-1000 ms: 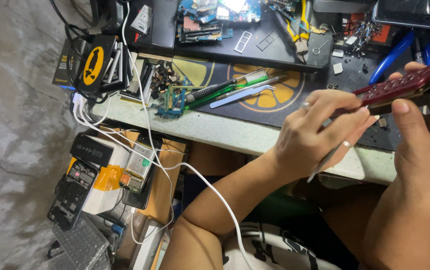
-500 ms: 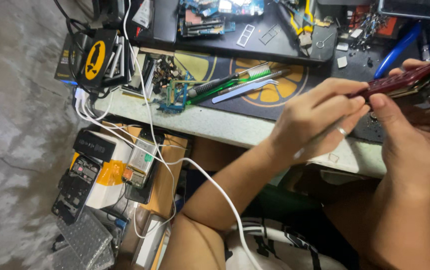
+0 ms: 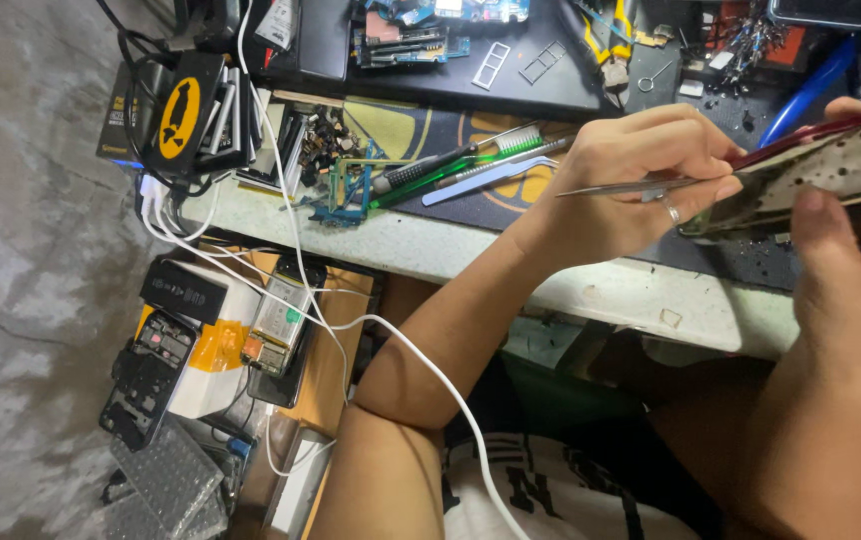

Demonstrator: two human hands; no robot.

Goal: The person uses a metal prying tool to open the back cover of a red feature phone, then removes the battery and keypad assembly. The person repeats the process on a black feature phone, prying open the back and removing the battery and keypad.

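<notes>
The left hand [image 3: 621,185] has shifted from a downward grip to pinching the tweezers [image 3: 621,186] level, tips now touching the opened phone [image 3: 811,180] at far right; the right hand [image 3: 851,290] grips the phone, so probing has begun.

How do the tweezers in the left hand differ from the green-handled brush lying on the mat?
The tweezers are bare silver metal; the brush has a green handle and pale bristles. The tweezers are held in the left hand, off the mat, pointing at the opened phone gripped by the right hand; the brush lies untouched on the mat. Both are long, thin tools.
</notes>
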